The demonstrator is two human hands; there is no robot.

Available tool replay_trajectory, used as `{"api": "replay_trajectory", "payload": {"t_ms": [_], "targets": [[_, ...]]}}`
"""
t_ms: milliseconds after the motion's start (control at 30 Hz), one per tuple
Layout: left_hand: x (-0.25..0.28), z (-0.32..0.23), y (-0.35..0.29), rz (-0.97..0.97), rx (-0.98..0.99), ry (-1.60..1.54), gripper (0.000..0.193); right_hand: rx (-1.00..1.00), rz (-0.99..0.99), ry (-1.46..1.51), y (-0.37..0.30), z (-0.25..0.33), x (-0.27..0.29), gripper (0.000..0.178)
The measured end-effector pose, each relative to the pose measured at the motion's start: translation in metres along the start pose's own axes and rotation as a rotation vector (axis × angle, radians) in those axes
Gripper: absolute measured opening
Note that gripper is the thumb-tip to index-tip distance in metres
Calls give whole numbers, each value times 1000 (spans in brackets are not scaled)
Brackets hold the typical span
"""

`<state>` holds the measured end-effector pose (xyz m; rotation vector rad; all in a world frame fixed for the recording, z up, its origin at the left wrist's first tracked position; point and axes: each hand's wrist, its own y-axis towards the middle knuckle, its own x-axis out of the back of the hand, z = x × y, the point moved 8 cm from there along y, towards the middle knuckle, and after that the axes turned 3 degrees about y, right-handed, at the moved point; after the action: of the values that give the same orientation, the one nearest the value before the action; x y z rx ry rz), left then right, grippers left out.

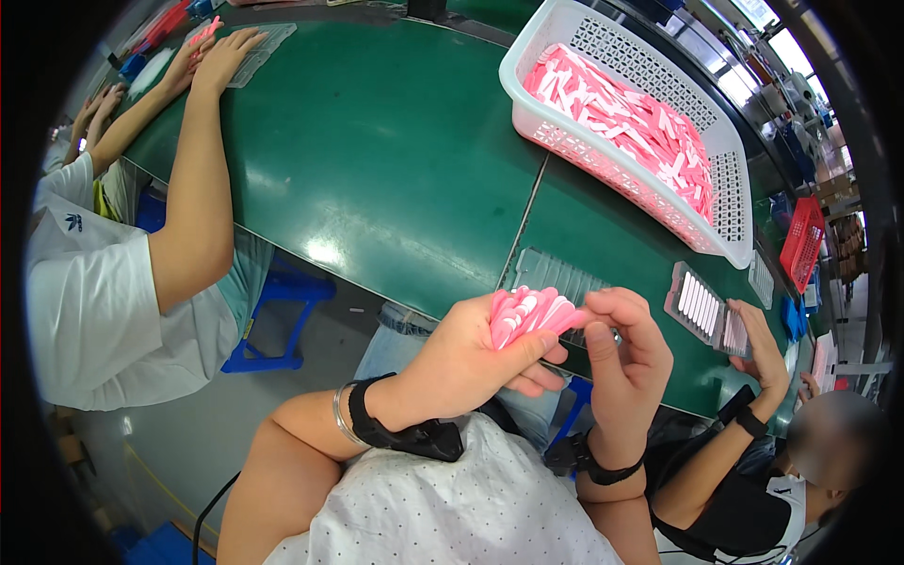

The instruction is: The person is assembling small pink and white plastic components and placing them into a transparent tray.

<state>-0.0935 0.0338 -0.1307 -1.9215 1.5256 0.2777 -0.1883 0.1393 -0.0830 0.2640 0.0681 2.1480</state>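
My left hand (461, 358) is wrapped round a bundle of slim pink-and-white plastic sticks (527, 315), their white-marked ends fanned out above the thumb. My right hand (629, 363) meets the bundle's right end, its thumb and bent fingers closed on the pink tips there. Just beyond my hands, a clear ribbed plastic tray (556, 270) lies on the green table (377, 141), partly hidden by my fingers. Further off stands a large white perforated basket (633, 174) heaped with many loose sticks (621, 118) of the same pink and white.
At right, a co-worker's hand (761, 348) touches a clear case (695, 303) with white strips in rows. Another person's hands (221, 58) work over a clear tray (262, 56) at far left. A blue stool (282, 315) stands below the table edge. A red basket (802, 243) is beyond.
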Motion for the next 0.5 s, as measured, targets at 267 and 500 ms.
{"api": "replay_trajectory", "payload": {"t_ms": [267,500], "targets": [[-8,6,4,72,24,-26,35,117,26,-165,1,5,5,27],[-8,8,5,94,7,-117,40,21,24,-51,3,-2,10,29]]}}
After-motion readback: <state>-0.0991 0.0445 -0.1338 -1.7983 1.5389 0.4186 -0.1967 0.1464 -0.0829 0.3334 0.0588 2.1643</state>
